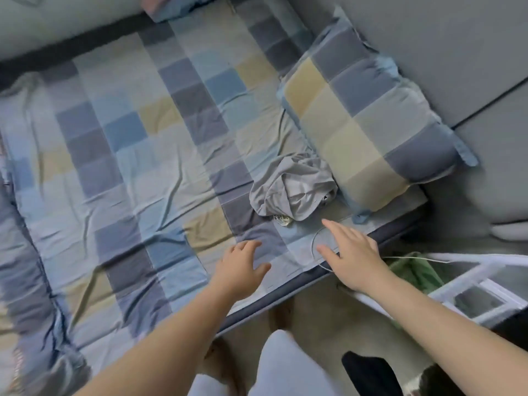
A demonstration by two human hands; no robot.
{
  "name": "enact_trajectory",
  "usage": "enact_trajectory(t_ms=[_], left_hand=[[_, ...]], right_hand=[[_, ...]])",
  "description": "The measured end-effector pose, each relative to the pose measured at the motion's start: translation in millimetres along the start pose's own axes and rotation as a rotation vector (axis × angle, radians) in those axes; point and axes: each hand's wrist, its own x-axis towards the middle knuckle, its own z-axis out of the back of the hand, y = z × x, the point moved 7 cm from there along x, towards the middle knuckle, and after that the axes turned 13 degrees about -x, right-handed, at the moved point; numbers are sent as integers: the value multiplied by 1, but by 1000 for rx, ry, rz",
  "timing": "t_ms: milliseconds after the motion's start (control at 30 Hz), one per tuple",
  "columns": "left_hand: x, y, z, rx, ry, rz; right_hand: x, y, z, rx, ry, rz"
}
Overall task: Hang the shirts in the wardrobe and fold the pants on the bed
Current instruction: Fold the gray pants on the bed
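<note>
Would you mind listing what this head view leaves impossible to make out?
- Crumpled grey garment: bunched up, so shirt or pants is unclear.
- Green fabric: mostly behind the right hand and a white frame.
- Wardrobe: outside the picture.
- Pink-striped cloth: cut by the top edge.

Checks of blue, slate, cream and pale grey.
Same checked pattern on bed sheet (pixel 120 144) and pillow (pixel 363 132), pillow edged in light blue; plain grey on crumpled garment (pixel 294 192); white on thin cord (pixel 317 247) and rack frame (pixel 471 284); green on cloth (pixel 420 272) behind.
</note>
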Motion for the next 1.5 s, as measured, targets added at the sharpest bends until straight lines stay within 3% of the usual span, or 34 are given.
enact_trajectory(t_ms=[200,367,533,667,800,1000,1133,1267,1400,1500], left_hand=[[93,81,-69,-66,106,63],[197,104,-104,-141,92,-6],[277,79,-123,-370,-62,-99],[313,60,-136,-225,-84,-147],[330,53,-131,-104,-97,-131],[292,28,-96,-287,-142,-145],[214,-2,-59,-458,-263,-215],[117,-30,7,-599,-429,-229],[29,-49,83,-694,-499,-282],[-32,-56,134,-788,-526,-329]], right_hand=[[117,16,-110,-26,179,-7],[221,0,-152,-18,20,-103],[287,-9,-189,-283,43,-89],[300,-15,-198,-431,-123,-89],[300,-21,-188,-286,-180,-59],[244,1,-124,91,-241,64],[185,19,-48,437,-310,165],[127,38,27,594,-311,176],[67,73,93,840,-239,257],[26,112,130,761,-118,392]])
